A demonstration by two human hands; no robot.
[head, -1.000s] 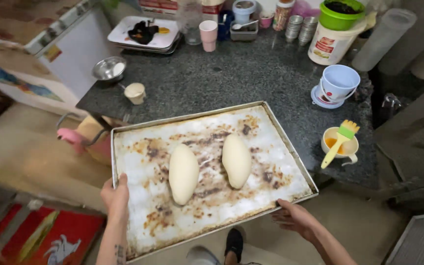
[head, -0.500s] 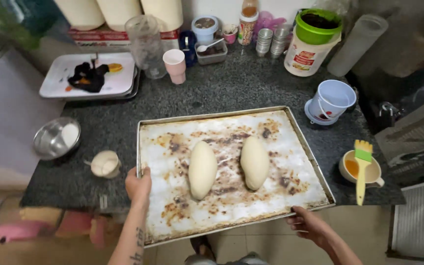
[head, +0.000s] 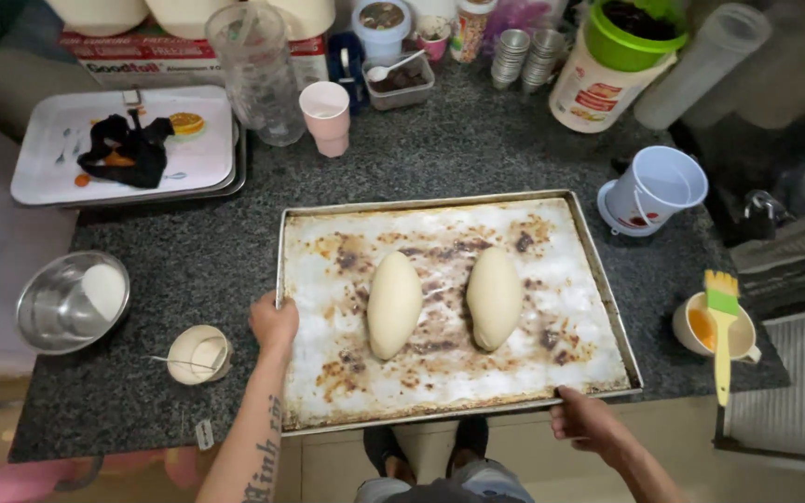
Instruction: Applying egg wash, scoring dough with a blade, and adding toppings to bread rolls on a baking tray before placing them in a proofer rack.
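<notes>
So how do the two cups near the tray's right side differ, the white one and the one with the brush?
The white cup stands on a saucer, looks empty and taller; the brush cup sits directly on the counter, holds orange liquid and carries a green-bristled yellow brush across its rim. Both are pale and stand right of the tray.

Soft even indoor light, dim blurred edges

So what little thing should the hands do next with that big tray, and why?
Probably slide the baking tray a bit further onto the counter. Its near edge, gripped by the right hand, hangs past the counter's front, while the left hand grips the left rim. Two dough loaves sit loose on it.
</notes>
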